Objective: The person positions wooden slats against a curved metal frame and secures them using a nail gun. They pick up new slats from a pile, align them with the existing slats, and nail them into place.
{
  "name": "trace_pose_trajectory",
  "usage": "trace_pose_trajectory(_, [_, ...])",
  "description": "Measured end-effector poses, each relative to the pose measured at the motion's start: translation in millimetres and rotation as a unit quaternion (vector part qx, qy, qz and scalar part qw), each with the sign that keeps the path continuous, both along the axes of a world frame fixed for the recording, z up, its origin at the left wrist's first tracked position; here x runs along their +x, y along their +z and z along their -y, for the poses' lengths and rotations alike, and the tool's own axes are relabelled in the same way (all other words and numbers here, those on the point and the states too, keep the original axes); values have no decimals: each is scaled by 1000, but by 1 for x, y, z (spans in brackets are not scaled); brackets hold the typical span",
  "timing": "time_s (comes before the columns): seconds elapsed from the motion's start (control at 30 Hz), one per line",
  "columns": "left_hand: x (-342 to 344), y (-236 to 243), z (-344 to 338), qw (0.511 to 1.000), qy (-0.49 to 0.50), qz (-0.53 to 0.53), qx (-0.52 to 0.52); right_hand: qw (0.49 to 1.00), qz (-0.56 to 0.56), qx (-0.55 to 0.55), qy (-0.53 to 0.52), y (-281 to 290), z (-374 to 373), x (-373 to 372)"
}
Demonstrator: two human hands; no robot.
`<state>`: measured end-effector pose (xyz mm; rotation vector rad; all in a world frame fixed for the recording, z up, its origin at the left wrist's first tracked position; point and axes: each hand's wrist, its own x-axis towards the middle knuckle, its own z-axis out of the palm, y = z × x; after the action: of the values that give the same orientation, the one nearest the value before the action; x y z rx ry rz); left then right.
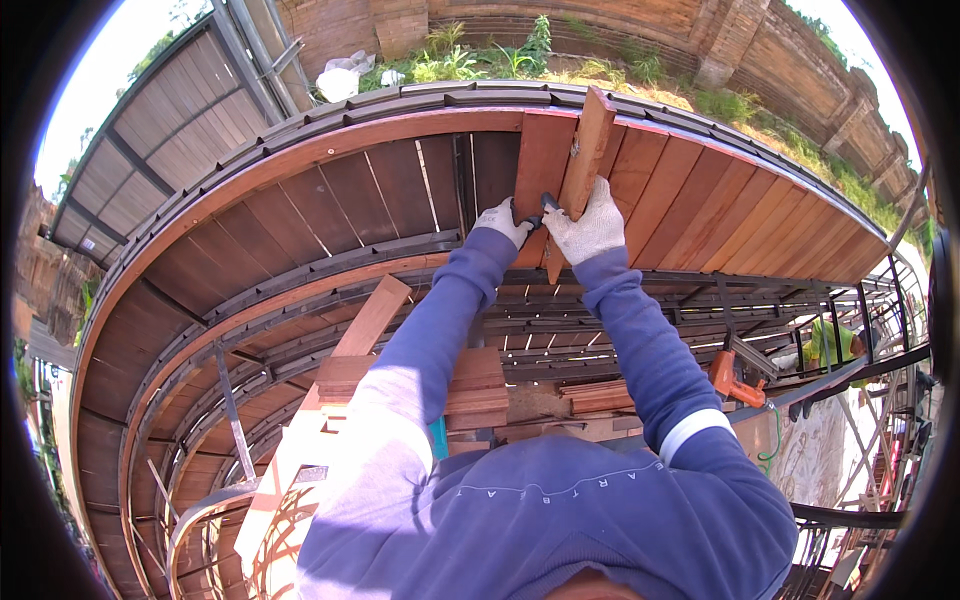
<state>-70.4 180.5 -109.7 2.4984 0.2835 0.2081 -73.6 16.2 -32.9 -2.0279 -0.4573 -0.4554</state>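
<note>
My right hand (588, 228), in a pale glove with dark fingertips, grips the lower part of a wooden plank (590, 135) that is tilted up on edge. Beneath and left of that plank lies a flat reddish board (545, 150), running across the curved frame. At its lower left edge my left hand (504, 222), gloved the same way, has its fingers curled around the board; part of the grip is hidden. To the right stretches a row of fitted brown boards (700, 205). Darker boards (330, 200) with narrow gaps fill the left side.
Stacked cut boards (475, 385) lie in front of me. An orange nail gun (735, 380) rests at the right by the metal frame (640, 325). Farther right is a person in a yellow-green shirt (828, 343). A brick wall (620, 30) stands beyond the curved edge.
</note>
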Motion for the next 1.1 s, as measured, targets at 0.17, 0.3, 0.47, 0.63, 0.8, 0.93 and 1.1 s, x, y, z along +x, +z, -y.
trace_pose_trajectory(0.17, [3,6,1,1000,-1,-11,1,1000,4,11,25,1,8,6])
trace_pose_trajectory(0.3, [-3,14,-2,999,-13,-26,-30,999,-7,38,28,15,27,-7])
trace_pose_trajectory(0.47, [-4,27,3,998,-22,-45,22,996,16,80,-20,16,124,-57])
trace_pose_trajectory(0.63, [-4,29,-2,995,-11,-80,57,941,-40,-304,-147,-6,292,-113])
trace_pose_trajectory(0.8, [-5,35,-3,991,-9,-88,104,780,-182,-569,-187,-32,391,-167])
trace_pose_trajectory(0.93, [-4,35,-4,989,-1,-97,115,755,-163,-612,-171,-85,429,-172])
trace_pose_trajectory(1.1, [1,39,9,990,6,-74,120,753,-209,-574,-247,-79,433,-166])
